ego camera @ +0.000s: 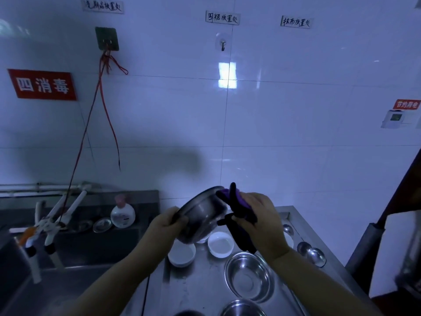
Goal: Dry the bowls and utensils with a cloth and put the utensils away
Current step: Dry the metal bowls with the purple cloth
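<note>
My left hand (167, 221) grips the lower rim of a steel bowl (200, 214), held tilted in the air above the counter. My right hand (259, 217) holds a dark purple cloth (237, 215) against the bowl's upper right rim, with part of the cloth hanging down. Below on the steel counter (193, 290) stand two white bowls (182, 254) (220, 245) and two steel bowls (249, 275) (242, 307). Steel spoons or ladles (315, 255) lie at the counter's right edge.
A sink (45, 258) with white taps (57, 220) lies to the left, a soap bottle (123, 213) on its back ledge. Red cords (100, 106) hang from a wall socket. The tiled wall is close behind; a dark object stands at the right.
</note>
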